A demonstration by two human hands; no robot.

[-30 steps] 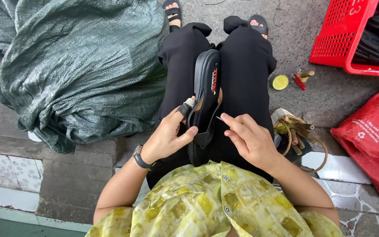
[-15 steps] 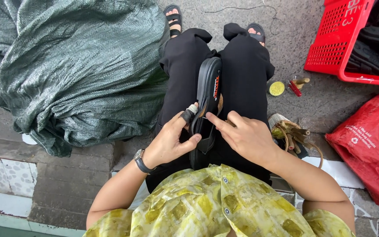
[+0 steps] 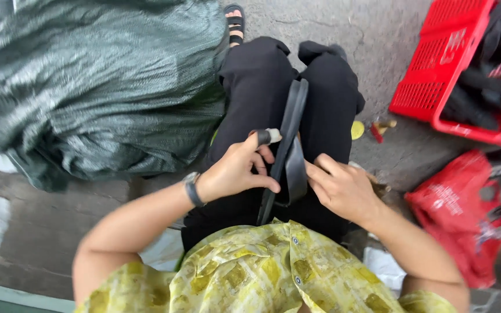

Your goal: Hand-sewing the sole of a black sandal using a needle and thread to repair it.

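Seated person, black sandal stood on edge along the lap, between the thighs, toe end toward the knees. Left hand grasps the sandal's left side: thumb pressed on the sole edge, fingers curled behind it, a taped or capped forefinger raised at the top. Right hand rests against the strap side, fingers half curled and pinching near the strap; whether it holds a small tool cannot be told. A green sack lies at the left knee, a red crate of dark footwear and a red bag to the right.

Risk, in my judgement: the sandal is balanced on its narrow edge; a loosened thumb could let it tip off the lap onto the pavement. Fingers working close together may be nipped or pricked.
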